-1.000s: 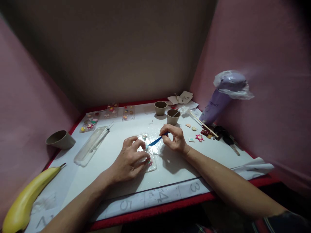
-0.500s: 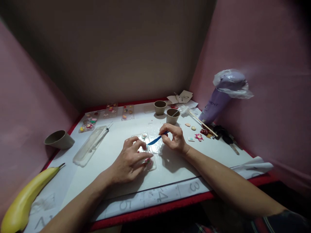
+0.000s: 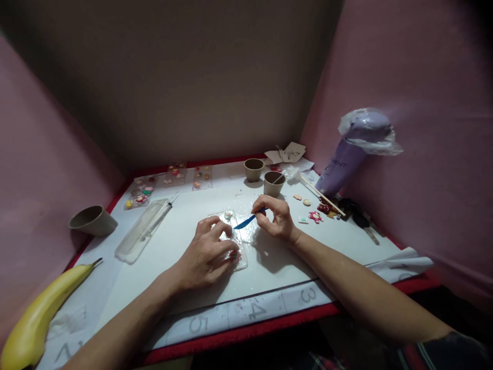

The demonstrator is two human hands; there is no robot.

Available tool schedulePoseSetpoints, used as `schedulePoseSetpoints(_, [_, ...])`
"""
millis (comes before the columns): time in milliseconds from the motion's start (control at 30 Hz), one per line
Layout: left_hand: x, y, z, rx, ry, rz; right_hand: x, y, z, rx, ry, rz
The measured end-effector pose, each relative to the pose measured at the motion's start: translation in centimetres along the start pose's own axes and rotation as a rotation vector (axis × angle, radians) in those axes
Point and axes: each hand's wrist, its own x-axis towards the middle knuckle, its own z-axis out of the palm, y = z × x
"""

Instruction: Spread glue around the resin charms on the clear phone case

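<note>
A clear case (image 3: 242,261) with small charms on it lies on the white table mat (image 3: 185,210) at the middle. My left hand (image 3: 208,252) rests over the left side of this case, its fingers curved and apart, covering part of it. Between thumb and fingers of my right hand (image 3: 274,218) is a blue plastic tool (image 3: 245,223). Its blade points left, with the tip over the case near my left fingers. Whether the tip touches the case cannot be made out.
Beige cups stand at the back (image 3: 253,169) and left (image 3: 93,221). A banana-shaped object (image 3: 46,313) lies front left, beside a clear tray (image 3: 142,231). Decorated cases (image 3: 202,178) lie behind. Loose charms (image 3: 316,217), a wooden stick (image 3: 323,196) and a purple bag (image 3: 342,159) are right.
The fingers of my left hand have shifted slightly over the case. My right hand and the blue tool stay in nearly the same place.
</note>
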Motion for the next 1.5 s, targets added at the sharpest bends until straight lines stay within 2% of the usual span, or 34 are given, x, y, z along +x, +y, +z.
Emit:
schedulePoseSetpoints(467, [-0.1,0.0,-0.2,-0.014,0.015,0.002,0.0,0.0,0.0,-0.005,-0.009,0.002])
schedulePoseSetpoints(600, [-0.1,-0.4,-0.5,-0.037,0.12,-0.014,0.0,-0.1,0.0,-0.008,-0.004,0.016])
schedulePoseSetpoints(733, [-0.1,-1.1,-0.3,-0.021,0.297,-0.135,-0.1,-0.1,0.0,0.005,-0.006,0.012])
schedulePoseSetpoints(800, [-0.1,-1.4,-0.1,0.009,0.33,-0.19,-0.1,0.0,0.0,0.008,-0.011,0.01])
schedulePoseSetpoints(1067, [-0.2,-1.9,0.6,0.087,0.227,-0.304,-0.2,0.2,0.1,-0.053,-0.043,-0.009])
schedulePoseSetpoints(1500, [-0.3,-1.8,0.7,0.088,0.157,-0.313,-0.2,0.2,0.2,-0.068,-0.068,0.012])
